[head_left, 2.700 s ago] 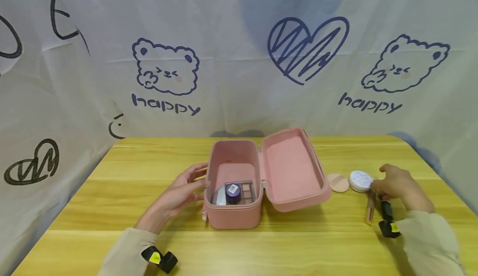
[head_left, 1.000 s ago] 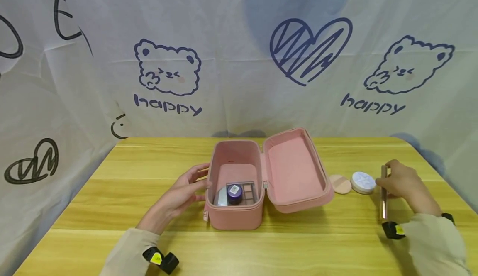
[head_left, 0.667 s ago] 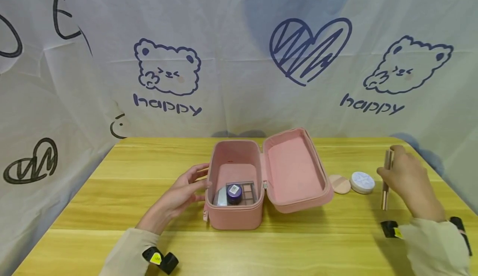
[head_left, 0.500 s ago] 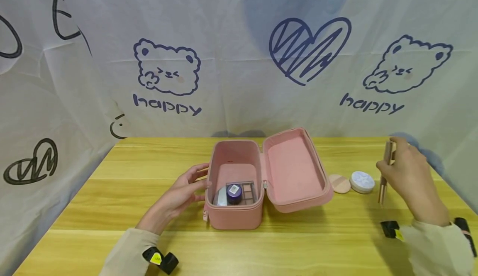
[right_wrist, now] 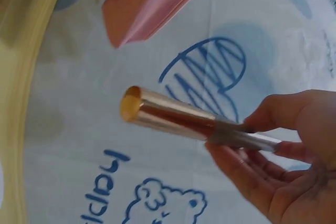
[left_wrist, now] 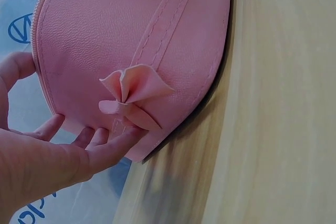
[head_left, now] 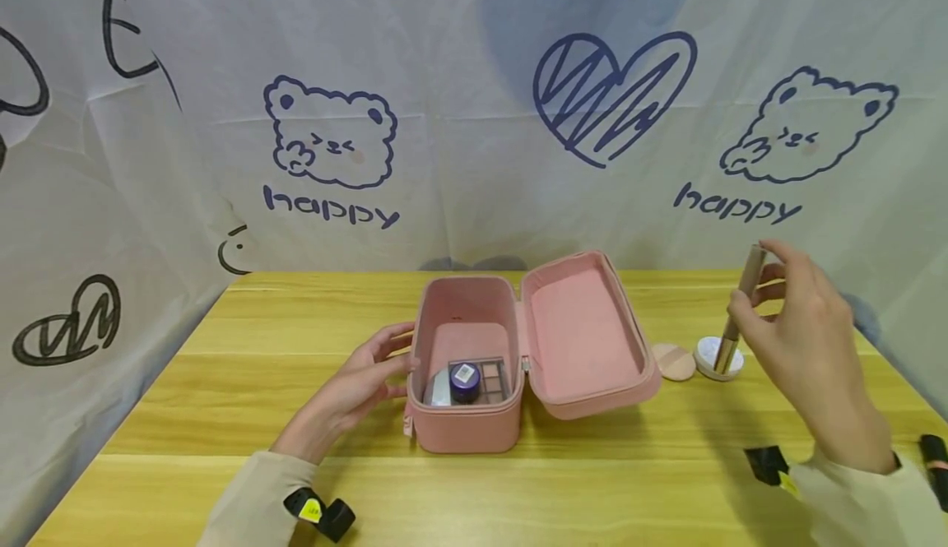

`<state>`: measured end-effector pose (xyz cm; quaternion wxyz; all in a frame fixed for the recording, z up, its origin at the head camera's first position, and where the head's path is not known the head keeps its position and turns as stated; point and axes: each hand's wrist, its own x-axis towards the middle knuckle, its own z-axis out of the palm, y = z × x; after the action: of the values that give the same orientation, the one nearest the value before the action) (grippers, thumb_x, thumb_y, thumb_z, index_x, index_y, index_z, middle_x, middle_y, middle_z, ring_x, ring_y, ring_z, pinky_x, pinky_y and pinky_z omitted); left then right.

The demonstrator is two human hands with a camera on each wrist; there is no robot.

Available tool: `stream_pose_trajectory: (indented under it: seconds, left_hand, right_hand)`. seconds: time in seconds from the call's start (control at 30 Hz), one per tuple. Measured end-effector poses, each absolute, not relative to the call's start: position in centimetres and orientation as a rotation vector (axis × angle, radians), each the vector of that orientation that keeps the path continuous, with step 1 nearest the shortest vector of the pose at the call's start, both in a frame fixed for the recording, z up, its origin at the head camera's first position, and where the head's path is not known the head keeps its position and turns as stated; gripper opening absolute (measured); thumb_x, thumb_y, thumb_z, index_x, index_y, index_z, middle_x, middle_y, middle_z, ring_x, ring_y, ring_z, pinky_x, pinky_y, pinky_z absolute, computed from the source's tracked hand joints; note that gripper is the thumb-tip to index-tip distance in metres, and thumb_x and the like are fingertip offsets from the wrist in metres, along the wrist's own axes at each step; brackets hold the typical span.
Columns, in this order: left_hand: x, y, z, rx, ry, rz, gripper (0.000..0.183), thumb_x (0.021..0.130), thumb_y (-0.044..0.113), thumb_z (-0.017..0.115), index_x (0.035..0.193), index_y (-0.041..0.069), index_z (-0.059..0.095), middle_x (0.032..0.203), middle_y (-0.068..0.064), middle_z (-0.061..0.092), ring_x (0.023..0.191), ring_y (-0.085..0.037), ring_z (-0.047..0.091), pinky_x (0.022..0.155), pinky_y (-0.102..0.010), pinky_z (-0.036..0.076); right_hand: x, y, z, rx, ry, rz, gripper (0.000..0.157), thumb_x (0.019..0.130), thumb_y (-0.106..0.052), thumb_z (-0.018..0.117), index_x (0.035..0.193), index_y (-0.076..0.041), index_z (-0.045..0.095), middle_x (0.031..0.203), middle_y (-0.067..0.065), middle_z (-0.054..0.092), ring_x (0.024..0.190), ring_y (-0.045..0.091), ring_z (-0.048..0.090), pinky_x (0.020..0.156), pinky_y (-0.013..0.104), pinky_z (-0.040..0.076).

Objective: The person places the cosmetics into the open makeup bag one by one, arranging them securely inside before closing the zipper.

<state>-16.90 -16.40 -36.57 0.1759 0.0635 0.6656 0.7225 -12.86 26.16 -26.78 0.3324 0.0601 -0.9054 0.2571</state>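
Observation:
My right hand (head_left: 810, 333) pinches a slim rose-gold cosmetic tube (head_left: 744, 294) between thumb and fingers, raised over the table and tilted. In the right wrist view its shiny round end (right_wrist: 131, 103) points away from the fingers. In the head view, the tube's lower end overlaps a round white compact (head_left: 706, 353). My left hand (head_left: 355, 387) rests against the left side of an unzipped pink makeup case (head_left: 467, 433); the left wrist view shows its fingers beside a pink bow (left_wrist: 144, 85). Inside the case lie a purple-lidded jar (head_left: 465, 377), an eyeshadow palette (head_left: 492, 380) and a pale flat item (head_left: 440, 389).
The case's lid (head_left: 585, 329) lies folded out to the right. A round beige powder puff (head_left: 674, 363) sits between lid and compact. A black tube with a pink band (head_left: 936, 466) lies at the right edge, beside the sleeve. A printed cloth (head_left: 474, 160) hangs behind the wooden table (head_left: 474, 498).
My right hand has picked up the rose-gold tube from the table, lifted it and carried it slightly left. The black tube has come out from behind the right arm. My left hand stays put.

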Motion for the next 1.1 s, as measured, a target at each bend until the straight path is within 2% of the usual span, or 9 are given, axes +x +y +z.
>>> stream_pose_trajectory:
  seconds: [0.03, 0.2, 0.4, 0.47, 0.53, 0.63, 0.77, 0.93, 1.1]
  left_hand:
    - [-16.9, -16.4, -36.6, 0.179, 1.885, 2.047, 0.065, 0.092, 0.005, 0.055, 0.149, 0.002, 0.024, 0.152, -0.023, 0.022, 0.132, -0.042, 0.033, 0.09, -0.044, 0.048]
    - [-16.8, -16.4, -36.4, 0.175, 1.892, 2.046, 0.065, 0.092, 0.005, 0.056, 0.149, 0.002, 0.024, 0.152, -0.023, 0.022, 0.133, -0.042, 0.032, 0.09, -0.044, 0.047]
    - [-16.8, -16.4, -36.5, 0.18, 1.887, 2.047, 0.065, 0.093, 0.005, 0.055, 0.149, 0.001, 0.023, 0.153, -0.023, 0.021, 0.133, -0.042, 0.032, 0.09, -0.044, 0.048]
    - [-16.8, -16.4, -36.6, 0.183, 1.883, 2.049, 0.065, 0.093, 0.005, 0.055, 0.149, 0.001, 0.023, 0.153, -0.023, 0.021, 0.133, -0.042, 0.032, 0.09, -0.044, 0.048]
    - [-16.8, -16.4, -36.6, 0.185, 1.881, 2.049, 0.065, 0.093, 0.006, 0.055, 0.149, 0.001, 0.023, 0.153, -0.023, 0.021, 0.133, -0.043, 0.032, 0.09, -0.044, 0.048]
    - [-16.7, -16.4, -36.6, 0.189, 1.879, 2.05, 0.066, 0.093, 0.006, 0.056, 0.149, 0.001, 0.023, 0.153, -0.024, 0.021, 0.133, -0.043, 0.031, 0.09, -0.044, 0.047]
    - [-16.6, -16.3, -36.5, 0.192, 1.871, 2.05, 0.067, 0.092, 0.007, 0.057, 0.149, 0.001, 0.022, 0.153, -0.024, 0.02, 0.133, -0.044, 0.031, 0.091, -0.045, 0.047]
    - [-16.6, -16.3, -36.5, 0.184, 1.879, 2.044, 0.067, 0.092, 0.008, 0.058, 0.149, 0.002, 0.023, 0.153, -0.023, 0.021, 0.133, -0.043, 0.032, 0.092, -0.046, 0.047]
    - [-16.6, -16.3, -36.6, 0.179, 1.876, 2.044, 0.068, 0.092, 0.009, 0.059, 0.149, 0.002, 0.023, 0.153, -0.023, 0.021, 0.133, -0.043, 0.032, 0.092, -0.047, 0.047]
  right_hand:
    - [-12.7, 25.8, -26.6, 0.177, -2.336, 0.68, 0.06, 0.082, 0.007, 0.064, 0.137, 0.007, 0.041, 0.101, 0.028, 0.055, 0.084, 0.039, 0.056, 0.064, -0.005, 0.027]
    - [-11.6, 24.2, -25.9, 0.271, -2.229, 0.706, 0.065, 0.08, 0.012, 0.066, 0.139, 0.003, 0.039, 0.105, 0.029, 0.055, 0.086, 0.038, 0.057, 0.07, -0.006, 0.029]
    - [-10.8, 22.7, -25.9, 0.445, -2.101, 0.745, 0.072, 0.072, 0.02, 0.068, 0.137, 0.005, 0.041, 0.1, 0.024, 0.058, 0.091, -0.004, 0.052, 0.074, -0.001, 0.037]
    - [-10.8, 22.3, -26.0, 0.486, -2.074, 0.783, 0.073, 0.07, 0.022, 0.068, 0.136, 0.005, 0.042, 0.1, 0.022, 0.058, 0.092, -0.01, 0.048, 0.074, 0.001, 0.039]
    - [-10.8, 21.9, -26.2, 0.534, -2.051, 0.816, 0.067, 0.073, 0.018, 0.066, 0.135, 0.007, 0.042, 0.101, 0.022, 0.057, 0.093, -0.009, 0.049, 0.075, 0.002, 0.041]
    - [-10.8, 21.3, -26.3, 0.598, -1.99, 0.835, 0.051, 0.088, -0.006, 0.062, 0.133, 0.01, 0.043, 0.1, 0.024, 0.056, 0.094, -0.007, 0.051, 0.076, 0.004, 0.043]
    - [-10.8, 20.5, -26.2, 0.632, -1.873, 0.872, 0.064, 0.096, -0.04, 0.053, 0.126, 0.015, 0.042, 0.093, 0.025, 0.056, 0.093, -0.003, 0.054, 0.076, 0.006, 0.045]
    - [-10.7, 19.1, -26.3, 0.691, -1.792, 0.939, 0.065, 0.096, -0.04, 0.057, 0.12, 0.018, 0.04, 0.089, 0.023, 0.054, 0.091, 0.002, 0.056, 0.076, 0.009, 0.047]
    - [-10.4, 17.5, -26.2, 0.77, -1.806, 0.99, 0.062, 0.097, -0.035, 0.056, 0.123, 0.018, 0.038, 0.092, 0.022, 0.053, 0.094, 0.007, 0.056, 0.077, 0.011, 0.048]
